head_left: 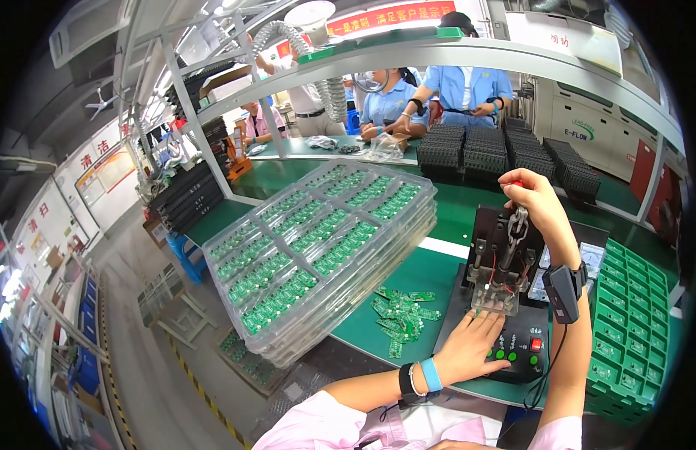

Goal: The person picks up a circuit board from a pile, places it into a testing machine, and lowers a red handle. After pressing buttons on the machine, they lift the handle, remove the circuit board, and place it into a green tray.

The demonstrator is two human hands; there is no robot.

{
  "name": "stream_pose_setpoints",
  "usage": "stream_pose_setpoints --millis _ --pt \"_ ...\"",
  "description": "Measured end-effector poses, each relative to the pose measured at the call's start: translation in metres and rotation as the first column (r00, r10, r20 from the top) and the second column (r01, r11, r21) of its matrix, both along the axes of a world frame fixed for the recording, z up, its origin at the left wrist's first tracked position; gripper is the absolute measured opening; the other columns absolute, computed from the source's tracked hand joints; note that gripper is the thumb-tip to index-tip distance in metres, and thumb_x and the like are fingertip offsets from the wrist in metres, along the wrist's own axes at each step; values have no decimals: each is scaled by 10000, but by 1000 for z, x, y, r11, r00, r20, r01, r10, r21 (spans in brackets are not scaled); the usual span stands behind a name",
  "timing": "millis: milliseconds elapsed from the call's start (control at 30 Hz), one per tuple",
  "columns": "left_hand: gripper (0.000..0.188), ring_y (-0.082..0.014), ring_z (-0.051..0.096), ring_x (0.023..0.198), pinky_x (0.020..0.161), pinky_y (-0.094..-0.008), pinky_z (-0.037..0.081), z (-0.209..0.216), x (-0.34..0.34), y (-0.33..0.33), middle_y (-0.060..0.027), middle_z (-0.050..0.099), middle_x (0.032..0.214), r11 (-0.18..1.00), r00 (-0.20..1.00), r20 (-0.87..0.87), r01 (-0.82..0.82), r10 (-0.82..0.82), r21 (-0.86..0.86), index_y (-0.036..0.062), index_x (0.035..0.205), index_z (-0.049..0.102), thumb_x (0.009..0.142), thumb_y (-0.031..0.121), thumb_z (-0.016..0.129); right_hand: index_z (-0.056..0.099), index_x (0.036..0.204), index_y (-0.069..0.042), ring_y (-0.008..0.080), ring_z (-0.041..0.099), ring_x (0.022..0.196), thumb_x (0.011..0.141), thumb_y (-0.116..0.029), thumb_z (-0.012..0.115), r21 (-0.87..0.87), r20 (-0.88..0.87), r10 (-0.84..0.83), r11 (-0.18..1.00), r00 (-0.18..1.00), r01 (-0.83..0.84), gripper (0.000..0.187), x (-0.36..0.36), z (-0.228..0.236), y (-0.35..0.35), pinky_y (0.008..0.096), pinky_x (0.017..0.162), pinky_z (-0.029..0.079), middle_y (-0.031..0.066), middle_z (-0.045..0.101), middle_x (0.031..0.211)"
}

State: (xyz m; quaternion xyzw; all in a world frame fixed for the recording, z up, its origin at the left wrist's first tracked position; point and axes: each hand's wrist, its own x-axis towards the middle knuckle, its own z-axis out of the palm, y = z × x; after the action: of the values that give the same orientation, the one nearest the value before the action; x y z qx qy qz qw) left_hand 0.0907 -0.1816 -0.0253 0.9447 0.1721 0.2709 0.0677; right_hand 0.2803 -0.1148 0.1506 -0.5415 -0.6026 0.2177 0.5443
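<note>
My right hand [539, 206] is wrapped round the red-tipped lever handle of a black test fixture [505, 240], which has a toggle clamp [517, 225] and a clear plate [496, 298]. Low on the fixture lies my left hand [472, 349], fingers stretched toward the clear plate's lower edge. Whether a board sits under those fingertips I cannot tell. Green buttons [513, 357] and a red switch [536, 344] are beside my left thumb. Left of the fixture, small green circuit boards [404, 315] lie in a loose pile.
Stacked clear trays [430, 199] with rows of green boards stand at the left. A green compartment tray [631, 259] is at the right, near my forearm. Black racks [487, 150] line the back of the bench. Co-workers in blue shirts [468, 86] stand beyond a metal frame.
</note>
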Motion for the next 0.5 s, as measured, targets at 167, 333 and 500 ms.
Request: stream_pose_setpoints --millis 167,333,500 --pt "852 -374 436 1285 1109 -494 288 -6 -2 -3 -225 461 1398 1000 998 62 -4 3 15 -78 1377 414 850 568 589 652 1035 15 105 585 744 866 -125 601 43 -17 41 998 999 -40 225 1 -3 0 251 708 492 15 611 865" --pt "866 -372 420 1303 1105 -499 290 -5 -3 -1 -217 449 1417 999 998 59 5 -8 37 -74 1401 393 854 570 584 653 1030 10 106 585 760 868 -126 597 41 -22 35 999 999 -34 219 -1 -2 -1 255 718 495 20 619 885" --pt "872 -364 418 1305 1102 -494 292 -12 1 -4 -216 448 1419 1000 999 51 -4 4 13 -74 1399 397 848 575 589 654 1032 7 105 586 784 871 -123 596 19 -26 15 1000 1000 -14 214 -1 -1 -2 257 731 498 28 631 922"
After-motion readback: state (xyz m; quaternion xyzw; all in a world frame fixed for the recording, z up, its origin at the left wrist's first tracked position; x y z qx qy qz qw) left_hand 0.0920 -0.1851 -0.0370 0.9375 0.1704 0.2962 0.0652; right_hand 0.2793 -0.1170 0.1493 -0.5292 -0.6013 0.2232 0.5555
